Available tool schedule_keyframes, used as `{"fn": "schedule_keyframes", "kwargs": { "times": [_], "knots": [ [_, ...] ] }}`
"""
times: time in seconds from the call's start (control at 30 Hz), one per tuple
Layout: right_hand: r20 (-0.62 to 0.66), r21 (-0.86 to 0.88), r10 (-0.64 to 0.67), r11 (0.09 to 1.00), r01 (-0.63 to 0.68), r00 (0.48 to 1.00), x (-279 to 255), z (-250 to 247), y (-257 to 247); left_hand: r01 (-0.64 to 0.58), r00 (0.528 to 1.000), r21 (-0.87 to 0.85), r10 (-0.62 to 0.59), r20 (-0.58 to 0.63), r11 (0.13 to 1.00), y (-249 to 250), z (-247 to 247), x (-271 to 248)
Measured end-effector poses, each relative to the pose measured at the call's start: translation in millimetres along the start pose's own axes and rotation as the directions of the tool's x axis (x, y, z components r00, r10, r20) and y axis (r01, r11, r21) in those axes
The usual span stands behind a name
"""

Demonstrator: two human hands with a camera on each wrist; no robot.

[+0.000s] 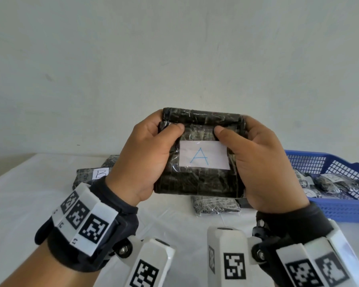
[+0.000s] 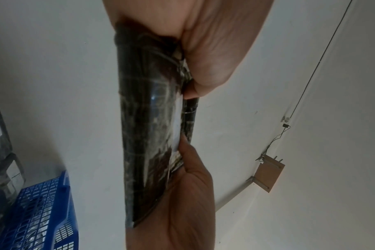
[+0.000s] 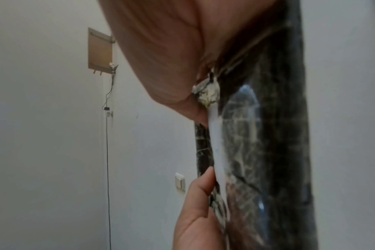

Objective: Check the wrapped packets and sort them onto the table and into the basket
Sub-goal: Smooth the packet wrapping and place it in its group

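I hold a dark wrapped packet (image 1: 199,183) up in front of me, above the table, with both hands. Its white label (image 1: 204,155) reads "A" in blue. My left hand (image 1: 145,154) grips the packet's left side, thumb on the front near the top. My right hand (image 1: 261,162) grips the right side the same way. In the left wrist view the packet (image 2: 148,135) shows edge-on under my left hand (image 2: 208,50). The right wrist view has the packet (image 3: 268,152) beside my right hand (image 3: 161,59). The fingers behind the packet are hidden.
A blue mesh basket (image 1: 340,208) stands at the right with several wrapped packets (image 1: 336,183) inside. A packet labelled "B" (image 1: 87,177) lies on the white table (image 1: 29,204) at the left. Another packet (image 1: 216,204) lies below the held one.
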State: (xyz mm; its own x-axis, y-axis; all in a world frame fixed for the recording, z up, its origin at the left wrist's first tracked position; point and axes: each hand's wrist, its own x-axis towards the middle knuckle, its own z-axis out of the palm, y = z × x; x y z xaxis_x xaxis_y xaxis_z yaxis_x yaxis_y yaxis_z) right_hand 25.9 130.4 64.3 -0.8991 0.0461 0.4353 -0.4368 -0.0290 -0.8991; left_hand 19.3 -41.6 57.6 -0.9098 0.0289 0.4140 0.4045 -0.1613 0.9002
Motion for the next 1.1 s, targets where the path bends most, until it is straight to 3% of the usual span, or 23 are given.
{"fn": "schedule_keyframes", "kwargs": {
  "times": [0.1, 0.23, 0.33, 0.4, 0.53, 0.63, 0.83, 0.97, 1.1],
  "knots": [
    [-0.028, -0.024, -0.039, 0.999, 0.039, 0.999, -0.6, 0.3, -0.7, 0.044, 0.999, -0.024, -0.044, -0.01, 0.999, 1.3, 0.3, 0.7],
    [-0.016, -0.064, -0.102, 0.993, 0.101, 0.995, -0.6, 2.2, 1.2, -0.007, 0.999, -0.023, 0.006, -0.038, 1.0, 1.1, -0.8, 2.0],
    [-0.054, -0.127, -0.163, 0.98, 0.155, 0.985, 2.1, 1.5, 4.6, 0.081, 0.997, -0.058, -0.081, -0.006, 0.995, 1.8, -3.5, 2.4],
    [-0.038, -0.129, -0.134, 0.983, 0.128, 0.99, 2.9, 1.8, 5.8, 0.11, 0.994, -0.047, -0.11, 0.008, 0.993, 0.8, -4.8, 2.6],
    [0.0, -0.162, -0.107, 0.981, 0.105, 0.994, 3.8, 3.8, 10.5, 0.004, 1.0, -0.011, -0.004, 0.005, 1.0, -1.6, -3.6, 2.3],
    [-0.042, -0.169, -0.18, 0.971, 0.171, 0.983, 3.7, 3.6, 9.8, 0.041, 0.996, -0.013, -0.04, 0.079, 0.999, -1.2, -2.9, 1.6],
    [-0.09, -0.211, -0.224, 0.957, 0.201, 0.97, -0.7, 6.0, 4.4, -0.03, 0.994, 0.004, 0.029, 0.109, 1.0, 0.0, -1.2, 0.1],
    [-0.048, -0.254, -0.213, 0.947, 0.195, 0.976, -0.5, 5.3, 4.5, -0.047, 0.996, 0.016, 0.046, 0.072, 0.999, -2.8, -1.3, 0.9],
    [-0.026, -0.156, -0.194, 0.97, 0.188, 0.981, 1.3, 2.0, 6.2, -0.034, 0.993, 0.008, 0.033, 0.113, 0.999, -1.5, -3.0, 0.8]
  ]
}}
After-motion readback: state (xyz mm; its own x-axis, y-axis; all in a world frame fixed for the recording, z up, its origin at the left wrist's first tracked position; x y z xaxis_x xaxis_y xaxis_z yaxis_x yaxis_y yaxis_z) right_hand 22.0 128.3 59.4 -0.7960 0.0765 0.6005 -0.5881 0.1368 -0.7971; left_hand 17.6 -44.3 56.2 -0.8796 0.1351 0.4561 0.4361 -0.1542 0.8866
